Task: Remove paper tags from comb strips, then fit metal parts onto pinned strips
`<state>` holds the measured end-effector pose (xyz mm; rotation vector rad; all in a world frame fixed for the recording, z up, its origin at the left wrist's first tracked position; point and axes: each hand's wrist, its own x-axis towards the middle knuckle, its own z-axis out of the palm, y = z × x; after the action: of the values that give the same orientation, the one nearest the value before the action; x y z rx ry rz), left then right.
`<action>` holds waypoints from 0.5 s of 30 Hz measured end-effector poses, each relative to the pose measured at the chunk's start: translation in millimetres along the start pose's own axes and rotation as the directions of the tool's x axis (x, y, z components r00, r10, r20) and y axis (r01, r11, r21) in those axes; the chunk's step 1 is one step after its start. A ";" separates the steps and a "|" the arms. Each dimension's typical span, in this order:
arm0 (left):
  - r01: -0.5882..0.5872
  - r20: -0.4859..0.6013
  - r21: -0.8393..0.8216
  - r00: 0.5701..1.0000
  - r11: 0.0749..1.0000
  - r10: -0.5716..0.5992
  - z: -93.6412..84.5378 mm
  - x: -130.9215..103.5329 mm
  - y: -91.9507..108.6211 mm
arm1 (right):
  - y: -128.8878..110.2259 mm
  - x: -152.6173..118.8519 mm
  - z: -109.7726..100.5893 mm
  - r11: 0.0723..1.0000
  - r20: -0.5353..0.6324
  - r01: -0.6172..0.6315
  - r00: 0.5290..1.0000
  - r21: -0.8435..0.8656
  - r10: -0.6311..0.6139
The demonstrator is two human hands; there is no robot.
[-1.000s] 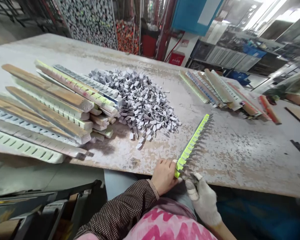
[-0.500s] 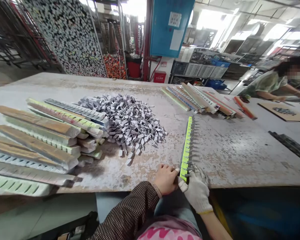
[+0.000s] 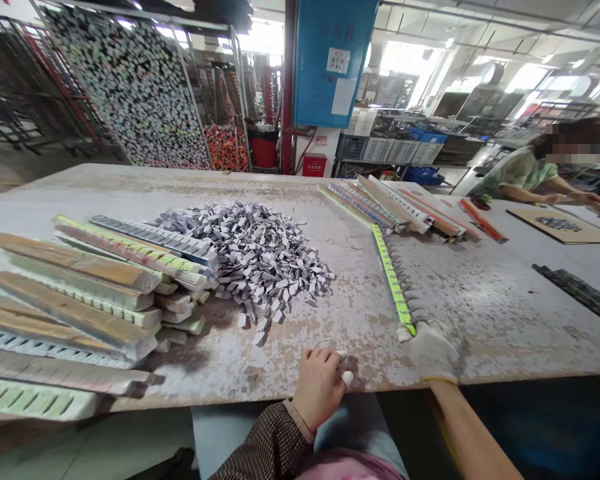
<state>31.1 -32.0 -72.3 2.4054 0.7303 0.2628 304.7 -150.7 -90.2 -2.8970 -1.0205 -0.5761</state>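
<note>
Left hand (image 3: 319, 381) half-curled at table (image 3: 350, 320) edge — grip unclear, gloved right hand (image 3: 433, 350) grasping near end of neon strip (image 3: 393, 280) on table, metal rack (image 3: 194, 100) behind — packed with stick ends (image 3: 135, 93).

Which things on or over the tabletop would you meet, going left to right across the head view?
Stacked bars → heap of small grey pieces → yellow-green strip → gloved right hand → orange-red bar → dark strips.
</note>
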 end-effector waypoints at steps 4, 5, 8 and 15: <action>0.061 -0.029 -0.023 0.998 0.998 -0.062 1.4 -10.5 -11.1 | 17.6 -2.0 5.7 0.998 -0.006 -0.034 0.999 -0.045 0.034; 0.061 -0.030 -0.025 0.998 0.998 -0.062 1.6 -11.4 -11.5 | 19.1 0.9 6.7 0.998 -0.002 -0.042 0.999 -0.054 0.042; 0.024 -0.043 -0.060 0.999 0.998 -0.026 1.2 -12.2 -7.9 | 20.5 17.3 11.3 0.995 0.046 -0.085 0.995 -0.052 0.087; 0.013 -0.177 -0.513 0.977 0.859 -0.121 -14.4 -21.2 -11.0 | 27.7 13.1 11.0 0.962 0.086 -0.224 0.973 0.158 0.212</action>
<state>3.7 -29.4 -67.7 1.8592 0.7250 0.6018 334.7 -163.2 -93.0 -2.8435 -0.7023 -0.3633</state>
